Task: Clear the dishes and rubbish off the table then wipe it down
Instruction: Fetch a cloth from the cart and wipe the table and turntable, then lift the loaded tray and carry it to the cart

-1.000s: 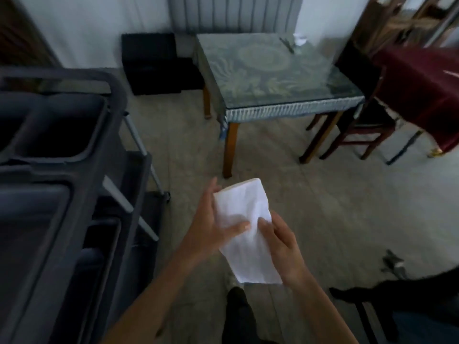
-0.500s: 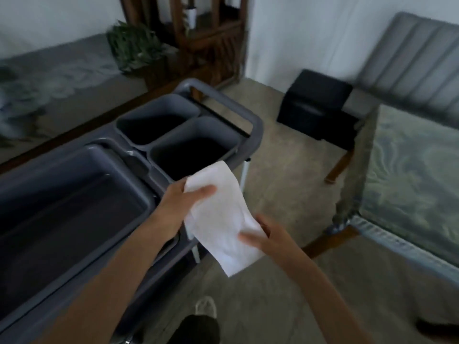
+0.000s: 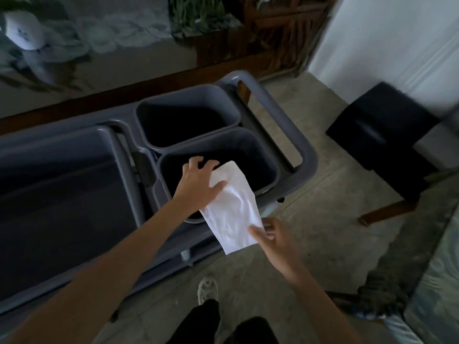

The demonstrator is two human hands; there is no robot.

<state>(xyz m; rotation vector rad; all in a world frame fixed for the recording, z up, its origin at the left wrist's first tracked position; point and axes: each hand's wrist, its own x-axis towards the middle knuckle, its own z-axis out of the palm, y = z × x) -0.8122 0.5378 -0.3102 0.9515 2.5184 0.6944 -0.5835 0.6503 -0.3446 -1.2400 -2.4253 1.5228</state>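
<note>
A white folded paper napkin [image 3: 233, 207] hangs over the near rim of the nearer small grey bin [image 3: 268, 167] on the grey cart [image 3: 308, 155]. My left hand [image 3: 198, 184] grips the napkin's upper part, thumb across it, fingers reaching over the bin's dark opening. My right hand [image 3: 275, 237] pinches the napkin's lower corner above the floor. A second small bin [image 3: 186, 115] sits just behind the first. The glass-topped table [image 3: 437, 294] shows at the lower right edge.
A large grey tub [image 3: 62, 184] fills the cart's left side. A black stool [image 3: 382, 135] stands to the right on the concrete floor. A wooden shelf and plant [image 3: 203, 18] are behind the cart. My shoe [image 3: 207, 290] is near the cart's base.
I have turned from the table to the cart. Both hands carried the napkin forward, and it now hangs over the nearer small bin.
</note>
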